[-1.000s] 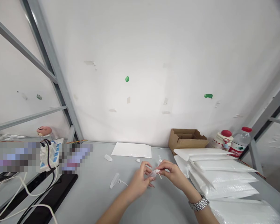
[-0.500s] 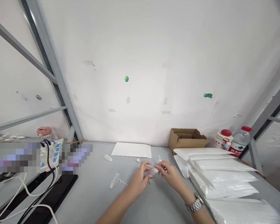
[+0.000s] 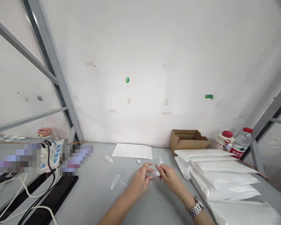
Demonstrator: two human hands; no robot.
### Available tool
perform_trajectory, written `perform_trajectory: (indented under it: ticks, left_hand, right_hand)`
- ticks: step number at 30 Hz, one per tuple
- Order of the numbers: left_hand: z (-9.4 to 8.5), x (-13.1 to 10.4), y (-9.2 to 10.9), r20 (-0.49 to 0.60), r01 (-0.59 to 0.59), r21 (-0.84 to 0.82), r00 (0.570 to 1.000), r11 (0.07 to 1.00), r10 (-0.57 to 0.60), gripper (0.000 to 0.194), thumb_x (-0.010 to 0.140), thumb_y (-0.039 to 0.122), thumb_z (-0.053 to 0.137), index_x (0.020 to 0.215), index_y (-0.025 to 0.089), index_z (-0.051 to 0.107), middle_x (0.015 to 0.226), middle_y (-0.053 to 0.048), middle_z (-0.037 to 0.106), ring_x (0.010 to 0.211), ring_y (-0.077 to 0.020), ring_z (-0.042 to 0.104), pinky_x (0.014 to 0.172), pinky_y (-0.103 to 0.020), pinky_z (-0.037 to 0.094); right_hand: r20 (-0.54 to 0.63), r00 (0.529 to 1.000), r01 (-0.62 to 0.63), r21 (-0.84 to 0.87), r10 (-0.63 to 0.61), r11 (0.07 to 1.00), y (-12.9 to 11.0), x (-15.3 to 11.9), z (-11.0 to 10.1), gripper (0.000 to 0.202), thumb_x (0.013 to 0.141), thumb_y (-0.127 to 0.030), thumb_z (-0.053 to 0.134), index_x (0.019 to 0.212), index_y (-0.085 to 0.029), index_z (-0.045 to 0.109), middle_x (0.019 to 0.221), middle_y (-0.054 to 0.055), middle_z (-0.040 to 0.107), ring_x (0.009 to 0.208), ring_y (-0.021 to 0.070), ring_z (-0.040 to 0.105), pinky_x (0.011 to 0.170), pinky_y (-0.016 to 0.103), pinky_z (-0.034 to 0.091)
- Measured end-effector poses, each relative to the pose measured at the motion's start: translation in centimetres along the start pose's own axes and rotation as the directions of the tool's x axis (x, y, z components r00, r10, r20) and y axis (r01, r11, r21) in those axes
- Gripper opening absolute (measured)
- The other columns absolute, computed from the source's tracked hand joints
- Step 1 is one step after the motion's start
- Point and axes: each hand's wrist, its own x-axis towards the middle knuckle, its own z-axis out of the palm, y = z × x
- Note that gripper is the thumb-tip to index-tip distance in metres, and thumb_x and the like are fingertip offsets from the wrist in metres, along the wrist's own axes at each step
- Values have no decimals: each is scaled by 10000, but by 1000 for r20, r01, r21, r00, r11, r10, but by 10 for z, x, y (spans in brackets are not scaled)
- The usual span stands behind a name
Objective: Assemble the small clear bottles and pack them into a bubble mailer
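My left hand [image 3: 139,180] is closed around a small translucent plastic bottle [image 3: 151,173], which lies nearly level between its thumb and fingers. The fingers of my right hand [image 3: 170,177] are pinched at the bottle's right end and partly cover it. Just beyond that hand lies a small white piece with a loop [image 3: 160,160] on the grey table [image 3: 91,187]. A tiny white cap-like piece [image 3: 138,161] sits beyond my left hand. To the left are another translucent bottle [image 3: 114,182], a white ring with a strap [image 3: 121,182] and a small translucent tube-like piece [image 3: 108,159].
White padded envelopes [image 3: 227,178] are piled at the right. Behind them stand a cardboard box [image 3: 187,145], a red-lidded jar [image 3: 224,140] and a plastic bottle [image 3: 242,142]. A flat white envelope [image 3: 132,151] lies near the wall. A power strip [image 3: 51,156] and cables occupy the left.
The small bottle has turned from a tilt to nearly level. My right fingers have shifted slightly on its end, and a white strip seen there earlier is now hidden.
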Motion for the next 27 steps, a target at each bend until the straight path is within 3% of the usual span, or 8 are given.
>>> perform_trajectory:
  ticks: [3, 6, 9, 17, 22, 27]
  left_hand:
    - [-1, 3, -1, 6, 39, -55, 999, 998, -39, 400, 771, 158, 480, 1159, 233, 417, 949, -46, 639, 725, -151, 589, 717, -285, 424]
    - [-4, 5, 1, 29, 95, -143, 995, 985, -91, 422, 807, 266, 479, 1210, 224, 359, 895, -42, 648, 696, -145, 584, 585, -237, 397]
    - [-6, 6, 8, 59, 139, -207, 990, 968, -130, 446, 828, 354, 461, 1230, 210, 333, 845, -32, 641, 685, -134, 569, 543, -218, 365]
    - [-13, 2, 28, 163, 209, -316, 973, 926, -164, 451, 801, 415, 516, 1185, 213, 392, 817, -17, 641, 671, -121, 547, 664, -258, 386]
    - [-11, 3, 22, 179, 195, -301, 973, 933, -146, 442, 806, 371, 526, 1193, 209, 390, 812, -16, 641, 695, -127, 560, 720, -276, 403]
    - [-6, 4, 9, 91, 71, -171, 994, 983, -56, 387, 827, 240, 479, 1205, 213, 401, 843, -19, 629, 756, -135, 576, 775, -287, 427]
  right_hand:
    - [20, 1000, 1, 87, -3, 996, -1, 1, -5, 337, 839, -484, 437, 746, -206, 604, 565, -19, 568, 509, 136, 519, 523, 248, 402]
    - [14, 997, 70, 156, -73, 985, -4, 0, -14, 291, 811, -423, 522, 1027, -240, 590, 779, 8, 614, 669, 153, 570, 630, 263, 453]
    - [35, 991, 120, 145, -126, 982, -6, -1, -20, 229, 806, -369, 545, 993, -266, 629, 864, 21, 596, 740, 159, 566, 718, 285, 455]
    - [67, 991, 102, 177, -115, 979, -7, 1, -20, 205, 805, -389, 548, 895, -252, 672, 808, 22, 580, 717, 165, 563, 694, 292, 452]
    - [65, 991, 107, 93, -113, 990, -8, 1, -19, 188, 813, -384, 543, 818, -230, 650, 785, 15, 563, 690, 154, 538, 650, 273, 441]
    - [21, 983, 182, -38, -181, 983, -3, -1, -9, 184, 875, -350, 442, 825, -219, 562, 793, 10, 541, 693, 148, 538, 645, 268, 446]
